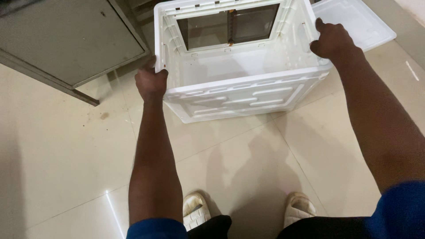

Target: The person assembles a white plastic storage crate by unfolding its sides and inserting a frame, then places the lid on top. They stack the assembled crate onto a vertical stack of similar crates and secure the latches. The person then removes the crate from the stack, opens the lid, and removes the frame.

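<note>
A white plastic crate (239, 95) with a dark tinted window panel (230, 25) sits on glossy cream tiles (66, 168); a white lid (354, 20) lies beyond it. Beside it stands a grey-green cabinet (66, 40). Blue sleeves (398, 212), black trousers (212, 226) and cream slippers (197, 210) frame the foreground.

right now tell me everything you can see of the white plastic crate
The white plastic crate is an open-topped, boxy bin with ribbed, moulded walls and a clear window panel in its far side. It looks empty and sits upright over the cream tiled floor; whether it is lifted cannot be told. The left hand grips its left rim, the right hand its right rim. A flat white lid lies behind it.
</note>
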